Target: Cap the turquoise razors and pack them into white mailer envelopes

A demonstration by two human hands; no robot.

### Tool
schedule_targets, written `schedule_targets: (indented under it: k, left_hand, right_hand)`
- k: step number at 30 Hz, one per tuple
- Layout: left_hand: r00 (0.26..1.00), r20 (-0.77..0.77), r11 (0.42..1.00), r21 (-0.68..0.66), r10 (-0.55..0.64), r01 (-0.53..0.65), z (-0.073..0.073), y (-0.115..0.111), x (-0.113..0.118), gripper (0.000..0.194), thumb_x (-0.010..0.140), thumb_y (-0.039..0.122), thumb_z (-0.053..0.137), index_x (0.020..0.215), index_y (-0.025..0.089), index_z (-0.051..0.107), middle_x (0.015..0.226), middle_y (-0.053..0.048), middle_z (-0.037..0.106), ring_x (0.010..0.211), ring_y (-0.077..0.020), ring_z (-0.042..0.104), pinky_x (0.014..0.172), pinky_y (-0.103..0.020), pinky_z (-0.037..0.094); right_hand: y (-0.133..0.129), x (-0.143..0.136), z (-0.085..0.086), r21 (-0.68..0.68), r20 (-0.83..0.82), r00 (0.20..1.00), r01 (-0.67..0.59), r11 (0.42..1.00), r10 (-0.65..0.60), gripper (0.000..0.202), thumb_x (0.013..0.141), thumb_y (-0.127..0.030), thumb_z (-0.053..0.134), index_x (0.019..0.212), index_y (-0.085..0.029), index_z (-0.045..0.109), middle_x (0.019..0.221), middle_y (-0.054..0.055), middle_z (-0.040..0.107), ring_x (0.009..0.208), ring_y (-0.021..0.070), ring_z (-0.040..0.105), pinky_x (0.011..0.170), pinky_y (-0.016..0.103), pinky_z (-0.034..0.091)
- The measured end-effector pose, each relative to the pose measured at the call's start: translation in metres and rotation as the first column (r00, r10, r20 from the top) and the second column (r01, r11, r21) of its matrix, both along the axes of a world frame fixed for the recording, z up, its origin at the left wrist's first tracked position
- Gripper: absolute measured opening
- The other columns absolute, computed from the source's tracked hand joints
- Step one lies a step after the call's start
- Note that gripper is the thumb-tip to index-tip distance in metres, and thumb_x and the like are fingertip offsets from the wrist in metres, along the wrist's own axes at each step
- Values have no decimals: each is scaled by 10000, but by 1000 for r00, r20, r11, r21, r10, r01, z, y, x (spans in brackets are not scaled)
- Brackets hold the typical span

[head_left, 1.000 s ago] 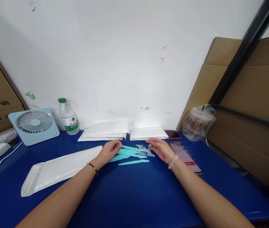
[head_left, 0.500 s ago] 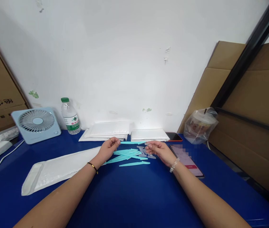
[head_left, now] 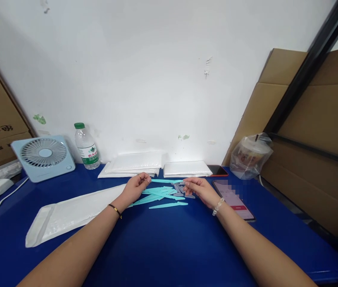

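Note:
My left hand (head_left: 139, 187) pinches the left end of a turquoise stick (head_left: 165, 181) held level above the others. Near that stick's right end, my right hand (head_left: 200, 189) has its fingers pressed together around a small greyish cap (head_left: 182, 183). Between and below the hands lies a pile of turquoise sticks (head_left: 159, 194), with several translucent grey caps (head_left: 178, 189) at its right. One separate turquoise stick (head_left: 168, 205) rests nearer me. A long white padded envelope (head_left: 73, 213) lies partly behind my left forearm.
White envelopes (head_left: 135, 161) and a white packet stack (head_left: 186, 168) lie by the wall. A fan (head_left: 45, 157) and bottle (head_left: 87, 147) stand left. A phone (head_left: 237, 203), a dark red-edged phone (head_left: 219, 171) and a bagged cup (head_left: 251, 155) are right.
The view has shifted slightly. The right end of the held stick has dipped a little, and my right hand's fingers have closed slightly; both hands stay in nearly the same place.

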State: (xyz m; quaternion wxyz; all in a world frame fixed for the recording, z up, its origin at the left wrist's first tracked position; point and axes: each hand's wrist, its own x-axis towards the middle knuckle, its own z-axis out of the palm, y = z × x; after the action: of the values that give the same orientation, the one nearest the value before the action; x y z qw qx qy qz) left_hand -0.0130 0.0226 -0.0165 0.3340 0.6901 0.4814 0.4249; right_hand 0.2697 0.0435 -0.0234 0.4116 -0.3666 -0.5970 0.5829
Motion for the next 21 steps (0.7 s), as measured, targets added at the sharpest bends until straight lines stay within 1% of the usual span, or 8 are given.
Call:
schedule_targets:
  k: [7,10,13,15,16,17,19,21]
  left_hand:
    - [999,-46,999,38,-20,22,-3,1,1,277,818,437,478,772,167,520,674,28,484,578,-90,389,546,-199,343]
    - [990,-126,998,15,-62,64,-2,-1,3,295,817,444,473,761,163,543,658,23,500,587,-99,417,551,-207,346]
    - [951,-264,987,-59,-162,152,4,-7,4,309,814,451,477,759,162,573,662,9,524,607,-112,451,559,-216,356]
    - [899,-362,969,-92,-248,230,10,-13,5,325,809,463,481,741,165,591,688,-2,543,614,-117,471,563,-221,364]
    - [869,-414,962,-86,-270,258,13,-16,6,331,803,474,489,743,169,602,711,-7,552,622,-120,482,567,-224,368]
    - [841,-471,961,-64,-267,270,15,-18,7,330,793,485,502,759,176,613,736,-11,561,638,-126,495,576,-228,372]
    - [790,-583,969,16,-191,247,18,-22,9,312,772,488,535,837,197,627,795,-19,575,695,-148,521,612,-242,381]
    - [748,-656,972,93,-103,215,18,-23,10,294,781,450,537,939,216,616,872,-32,586,765,-172,537,669,-264,392]
  right_hand:
    - [-2,-2,1,19,39,998,-55,998,54,361,729,-432,650,947,-144,657,720,34,663,581,112,596,599,253,457]
    - [-4,-2,2,19,78,992,-100,995,98,386,733,-435,643,981,-140,654,723,40,661,587,118,602,593,254,456]
    - [-4,2,5,24,214,960,-188,982,179,386,750,-431,623,991,-132,659,701,40,656,553,109,579,549,235,432]
    - [-4,7,9,61,364,906,-253,965,215,356,762,-431,602,938,-131,681,669,31,643,531,100,544,525,224,410]
    - [-4,10,11,110,441,877,-265,958,192,336,769,-427,591,902,-135,692,669,30,640,543,102,535,528,224,405]
    - [-3,12,12,178,510,850,-257,950,135,313,776,-415,581,869,-141,699,683,32,640,568,109,533,540,226,403]
    - [-1,18,13,336,611,791,-216,917,-38,250,783,-367,567,818,-159,700,738,37,643,626,123,536,575,235,403]
    - [2,21,12,440,674,716,-193,877,-180,172,762,-305,578,794,-177,689,766,33,634,645,129,532,598,244,403]
